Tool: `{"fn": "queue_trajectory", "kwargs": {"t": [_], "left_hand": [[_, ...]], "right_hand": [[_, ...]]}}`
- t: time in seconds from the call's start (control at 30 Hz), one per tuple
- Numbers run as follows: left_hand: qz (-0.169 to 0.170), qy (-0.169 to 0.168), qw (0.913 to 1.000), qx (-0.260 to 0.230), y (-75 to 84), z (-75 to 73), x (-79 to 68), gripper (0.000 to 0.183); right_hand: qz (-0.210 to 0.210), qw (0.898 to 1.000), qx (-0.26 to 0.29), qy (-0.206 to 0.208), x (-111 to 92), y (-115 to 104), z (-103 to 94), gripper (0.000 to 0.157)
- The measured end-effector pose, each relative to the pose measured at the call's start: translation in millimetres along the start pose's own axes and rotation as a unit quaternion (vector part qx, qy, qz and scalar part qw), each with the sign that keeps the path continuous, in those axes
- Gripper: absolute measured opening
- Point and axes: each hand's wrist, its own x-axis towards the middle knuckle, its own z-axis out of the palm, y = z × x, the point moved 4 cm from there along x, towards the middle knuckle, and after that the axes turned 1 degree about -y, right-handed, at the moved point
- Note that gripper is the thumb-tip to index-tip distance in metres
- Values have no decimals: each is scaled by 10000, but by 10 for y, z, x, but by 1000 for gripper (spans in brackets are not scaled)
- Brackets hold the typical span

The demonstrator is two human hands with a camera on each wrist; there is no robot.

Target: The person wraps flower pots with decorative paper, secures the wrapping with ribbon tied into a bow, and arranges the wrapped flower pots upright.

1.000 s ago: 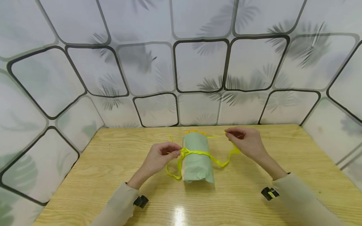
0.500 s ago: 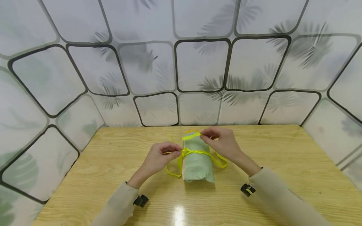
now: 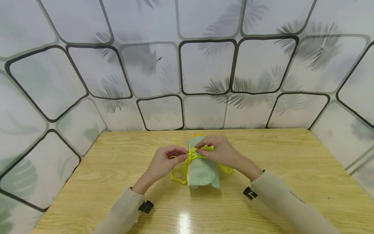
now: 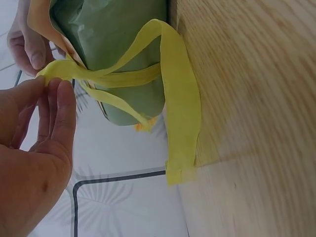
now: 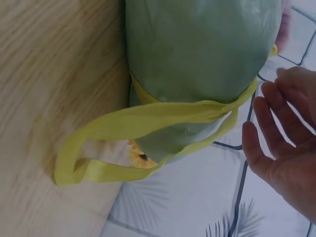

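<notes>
A bouquet wrapped in pale green paper (image 3: pixel 204 174) lies on the table, an orange flower (image 5: pixel 140 158) peeking out of its far end. A yellow ribbon (image 4: pixel 180 94) goes round its middle, with loops and tails falling to both sides. At the bouquet's left edge my left hand (image 3: pixel 163 162) pinches the ribbon between thumb and fingertips, close to where the strands cross. My right hand (image 3: pixel 222 151) is over the top of the wrap, thumb and forefinger pinching another ribbon length beside that crossing. Its other fingers (image 5: pixel 269 123) are loosely bent in the right wrist view.
The wooden table (image 3: pixel 117 175) reaches back to a pale wall covering (image 3: pixel 204 71) with dark outlined shapes and leaf prints. Dark clip-like pieces (image 3: pixel 146 206) sit at both sleeve cuffs.
My right hand has come in from the right, carrying its ribbon length across the bouquet to the crossing by the left fingertips. The left hand has held nearly still.
</notes>
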Motion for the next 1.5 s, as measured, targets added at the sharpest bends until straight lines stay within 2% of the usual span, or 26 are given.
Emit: {"fn": "queue_trajectory", "kwargs": {"t": [0.1, 0.2, 0.5, 0.6, 0.77, 0.87, 0.97, 1.1, 1.23, 1.33, 1.5], "left_hand": [[-36, -1, 10000, -2, -1, 3, 6, 15], [-20, -38, 10000, 53, 1, 18, 15, 15], [47, -53, 9999, 105, 22, 58, 42, 16], [37, 70, 9998, 163, 20, 37, 75, 19], [-77, 401, 9947, 941, -63, -29, 160, 23], [-115, 197, 9889, 1469, -132, -15, 197, 26], [15, 15, 9861, 1661, -177, 31, 228, 27], [271, 63, 9856, 1666, -176, 75, 239, 25], [322, 25, 9863, 1617, -190, 55, 211, 23], [103, -218, 9912, 1304, -181, -9, 162, 25], [-434, -654, 9961, 415, -116, -128, 60, 23]], "right_hand": [[-407, 9990, 202, -21, -2, -28, 41, 12], [-583, 9979, 284, 10, 0, -46, 71, 12], [-632, 9977, 166, 206, 0, -35, 105, 5], [-563, 9981, 119, 228, -4, -34, 99, 6], [-325, 9992, 68, 205, -3, -33, 95, 6], [-232, 9996, 17, 159, -6, -27, 105, 6], [-243, 9996, -7, 150, -11, -23, 118, 5], [-306, 9993, 28, 205, -17, -22, 124, 6], [-233, 9995, 37, 232, -21, -20, 121, 6], [-148, 9995, -7, 264, -23, -25, 111, 5], [44, 9996, 14, 285, -36, -22, 92, 6]]}}
